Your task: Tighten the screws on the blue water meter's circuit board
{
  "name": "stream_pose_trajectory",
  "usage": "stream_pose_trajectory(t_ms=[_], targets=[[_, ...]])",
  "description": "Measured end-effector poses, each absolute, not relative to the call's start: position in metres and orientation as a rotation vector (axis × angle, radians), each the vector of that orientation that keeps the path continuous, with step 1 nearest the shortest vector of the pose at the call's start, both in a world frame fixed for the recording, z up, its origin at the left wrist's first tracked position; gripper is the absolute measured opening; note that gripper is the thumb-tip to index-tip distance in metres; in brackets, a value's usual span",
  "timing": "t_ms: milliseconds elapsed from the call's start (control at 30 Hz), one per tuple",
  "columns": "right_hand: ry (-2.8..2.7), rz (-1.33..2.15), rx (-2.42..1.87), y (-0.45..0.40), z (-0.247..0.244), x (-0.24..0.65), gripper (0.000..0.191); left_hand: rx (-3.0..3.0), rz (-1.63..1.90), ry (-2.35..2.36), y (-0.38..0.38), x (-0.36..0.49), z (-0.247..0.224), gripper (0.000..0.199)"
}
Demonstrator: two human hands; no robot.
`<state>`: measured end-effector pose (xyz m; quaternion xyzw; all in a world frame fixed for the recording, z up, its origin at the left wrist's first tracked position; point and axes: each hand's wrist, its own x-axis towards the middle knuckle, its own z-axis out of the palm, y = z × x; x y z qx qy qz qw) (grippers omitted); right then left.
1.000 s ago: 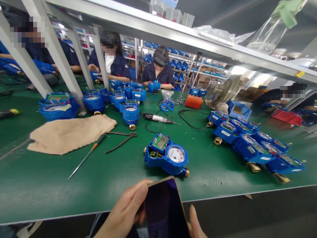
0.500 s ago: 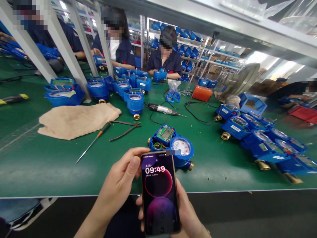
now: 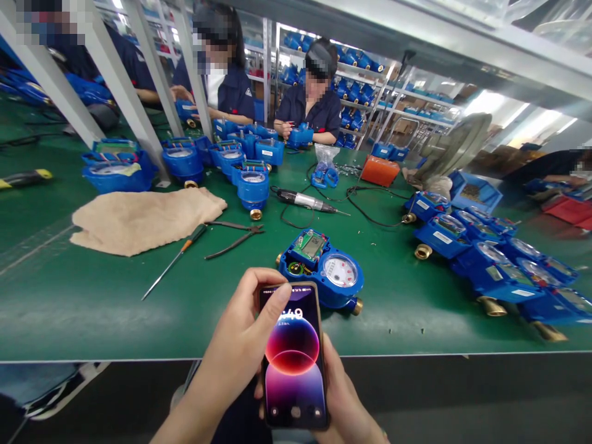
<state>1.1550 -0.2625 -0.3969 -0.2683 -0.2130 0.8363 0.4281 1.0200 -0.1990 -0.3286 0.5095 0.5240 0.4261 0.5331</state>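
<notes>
A smartphone (image 3: 294, 370) with a lit lock screen is held upright just in front of the table's near edge. My right hand (image 3: 345, 391) wraps around its right side and back, some fingertips showing at the left edge. My left hand (image 3: 247, 330) grips the upper left of the phone, thumb lying across the top of the screen, the other fingers behind it. Just beyond the phone lies a blue water meter (image 3: 335, 277) with its circuit compartment uncovered, showing a small display, wires and a round dial. The phone covers a little of it.
A screwdriver (image 3: 173, 266), pliers (image 3: 235, 237) and a beige cloth (image 3: 143, 222) lie left on the green table (image 3: 198, 320). An electric screwdriver (image 3: 308, 201) lies behind the meter. More blue meters (image 3: 493, 262) stand right. Co-workers (image 3: 312, 108) sit opposite, beyond slanted metal posts (image 3: 123, 86).
My left thumb has moved from beside the phone's edge onto the upper screen. The screen's picture has brightened and shifted, and the phone has moved slightly left.
</notes>
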Motion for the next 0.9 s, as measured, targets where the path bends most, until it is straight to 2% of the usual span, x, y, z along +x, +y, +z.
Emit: stream_pose_trajectory(t_ms=[200,267,367,433,533,900], targets=[[-0.518,2.047,-0.737,-0.266,-0.395,1.156,0.070,1.211,0.913,1.345,-0.201,1.025,-0.329,0.036],[-0.465,2.034,-0.733,-0.265,-0.390,1.157,0.067,1.184,0.869,1.216,-0.204,1.021,-0.333,0.049],[-0.376,2.021,-0.691,-0.261,-0.382,1.159,0.064,1.137,0.914,0.974,-0.209,1.016,-0.335,0.079],[-0.352,2.022,-0.641,-0.258,-0.377,1.160,0.066,1.094,0.942,0.912,-0.213,1.017,-0.335,0.088],[-0.354,2.017,-0.588,-0.253,-0.371,1.159,0.069,1.035,0.973,0.943,-0.218,1.023,-0.332,0.088],[-0.376,1.882,-0.564,-0.251,-0.367,1.150,0.060,1.082,1.030,1.109,-0.227,1.034,-0.335,0.097]])
